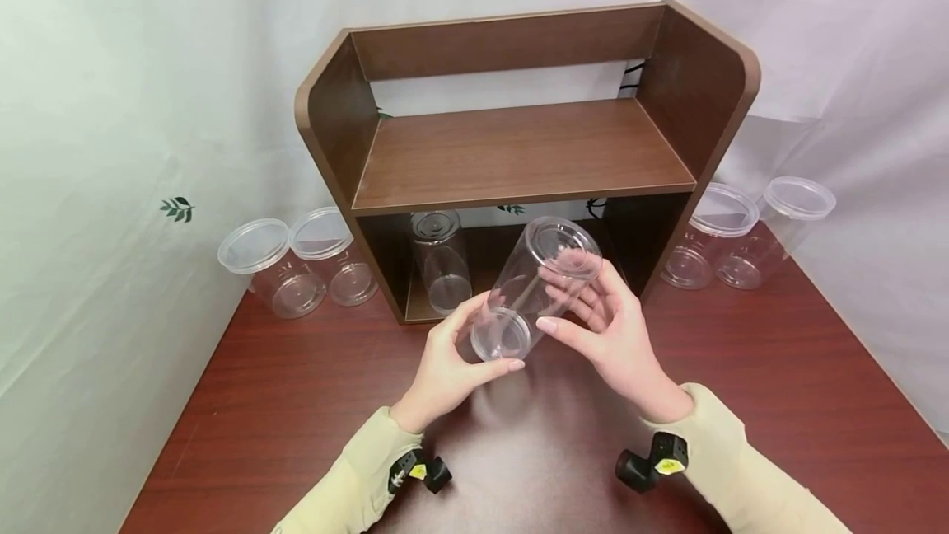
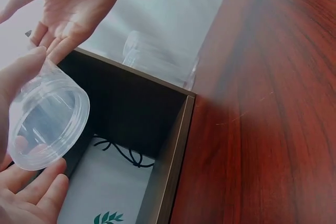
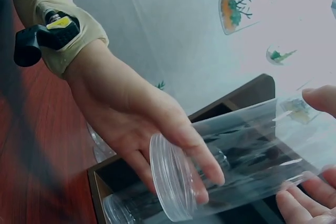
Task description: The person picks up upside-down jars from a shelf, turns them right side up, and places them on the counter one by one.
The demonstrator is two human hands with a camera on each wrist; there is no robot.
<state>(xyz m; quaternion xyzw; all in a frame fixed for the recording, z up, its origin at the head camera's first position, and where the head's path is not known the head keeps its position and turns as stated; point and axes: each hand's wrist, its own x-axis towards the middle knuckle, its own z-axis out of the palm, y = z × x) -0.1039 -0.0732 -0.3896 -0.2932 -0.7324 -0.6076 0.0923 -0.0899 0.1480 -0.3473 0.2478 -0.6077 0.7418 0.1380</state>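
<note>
A dark red wooden table (image 1: 778, 369) stands against white cloth walls, and a small brown shelf (image 1: 519, 155) sits at the back of it. Two clear jars with lids (image 1: 296, 258) stand to the left of the shelf and two more (image 1: 741, 237) stand to the right. One jar (image 1: 442, 258) stands upright in the bottom space, under the shelf board. In front of the shelf, both hands hold up another clear jar (image 1: 535, 287) — it is tipped on its side, its lid end pointing up and back toward the shelf. The left hand (image 1: 448, 369) curls its thumb and fingers around the near end, so that end cannot slip. The right hand (image 1: 615, 336) cups the far end by the lid, with the fingers spread along the jar's side to keep it steady. The jar is in the air above the table, touching nothing but the hands — just in front of the bottom space.
</note>
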